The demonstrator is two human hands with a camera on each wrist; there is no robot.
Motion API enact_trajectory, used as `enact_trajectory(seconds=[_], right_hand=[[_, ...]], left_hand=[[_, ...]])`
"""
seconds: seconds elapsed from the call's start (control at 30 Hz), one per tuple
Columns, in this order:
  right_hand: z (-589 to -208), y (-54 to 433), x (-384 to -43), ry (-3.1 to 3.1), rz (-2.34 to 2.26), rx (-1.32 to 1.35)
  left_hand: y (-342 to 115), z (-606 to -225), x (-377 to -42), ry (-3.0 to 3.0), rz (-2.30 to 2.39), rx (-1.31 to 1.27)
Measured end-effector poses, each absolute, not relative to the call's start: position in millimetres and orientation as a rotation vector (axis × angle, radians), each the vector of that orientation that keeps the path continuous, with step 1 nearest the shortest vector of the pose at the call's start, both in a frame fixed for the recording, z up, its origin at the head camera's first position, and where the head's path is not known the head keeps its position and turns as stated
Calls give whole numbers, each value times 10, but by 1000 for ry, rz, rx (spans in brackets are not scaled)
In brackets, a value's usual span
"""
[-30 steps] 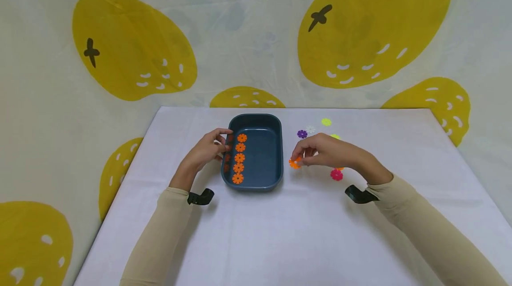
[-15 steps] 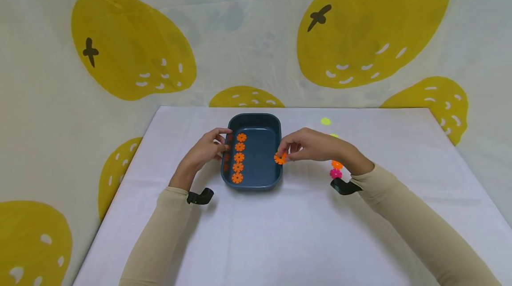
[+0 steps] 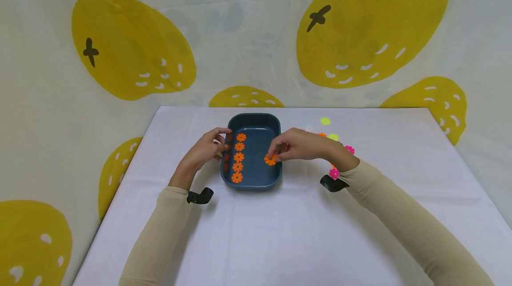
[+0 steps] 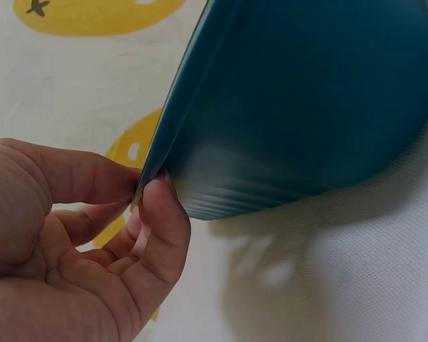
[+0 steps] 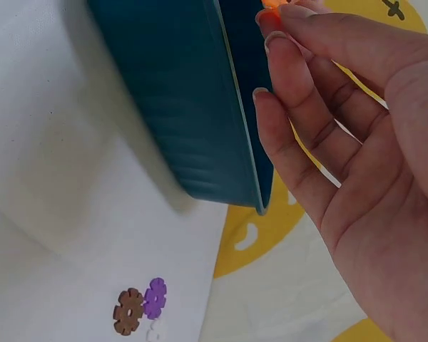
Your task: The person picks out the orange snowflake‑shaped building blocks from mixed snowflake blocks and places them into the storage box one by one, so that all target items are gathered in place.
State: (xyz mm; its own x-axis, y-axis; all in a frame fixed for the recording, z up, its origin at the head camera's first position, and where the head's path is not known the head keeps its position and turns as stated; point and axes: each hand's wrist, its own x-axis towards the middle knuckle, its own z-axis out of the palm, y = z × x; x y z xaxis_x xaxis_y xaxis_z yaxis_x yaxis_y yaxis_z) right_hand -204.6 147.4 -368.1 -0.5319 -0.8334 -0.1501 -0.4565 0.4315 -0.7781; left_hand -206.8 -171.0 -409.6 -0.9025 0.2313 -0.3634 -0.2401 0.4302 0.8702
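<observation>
My left hand [image 3: 205,149] holds the left rim of a dark blue rectangular tray [image 3: 252,187]; in the left wrist view its thumb and fingers pinch that rim. An orange flower-shaped disc [image 3: 270,160] is pinched in the fingertips of my right hand [image 3: 302,144], over the right part of the tray. Several more orange discs [image 3: 238,156] lie in a column along the tray's left side. In the right wrist view only a bit of the held disc [image 5: 273,3] shows at the top edge, beyond the tray wall [image 5: 171,92].
Right of the tray, loose discs lie on the white cloth: yellow-green [image 3: 326,121], white [image 3: 308,129], pink [image 3: 334,173] and others partly behind the right forearm. The right wrist view shows a brown disc [image 5: 128,312] beside a purple one [image 5: 155,298]. A patterned curtain hangs behind.
My right hand has moved left with the orange disc, from beside the tray, across its right rim, to over its inside. The left hand has stayed at the left rim.
</observation>
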Motion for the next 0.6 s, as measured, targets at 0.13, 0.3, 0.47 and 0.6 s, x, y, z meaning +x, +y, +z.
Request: enact_trajectory(seconds=[0.13, 0.3, 0.47, 0.6], right_hand=[[-3698, 1420, -2082, 2169, -916, -1076], [-3718, 1347, -2124, 2169, -870, -1090], [-3717, 1271, -2161, 2156, -846, -1123], [-3734, 1225, -2191, 2142, -834, -1142]], left_hand=[[-1712, -4097, -2066, 2259, 1478, -7], [-1716, -4110, -2060, 2257, 1481, -8], [-1719, -4119, -2059, 2255, 1482, -3], [-1719, -4116, -2062, 2255, 1484, -2]])
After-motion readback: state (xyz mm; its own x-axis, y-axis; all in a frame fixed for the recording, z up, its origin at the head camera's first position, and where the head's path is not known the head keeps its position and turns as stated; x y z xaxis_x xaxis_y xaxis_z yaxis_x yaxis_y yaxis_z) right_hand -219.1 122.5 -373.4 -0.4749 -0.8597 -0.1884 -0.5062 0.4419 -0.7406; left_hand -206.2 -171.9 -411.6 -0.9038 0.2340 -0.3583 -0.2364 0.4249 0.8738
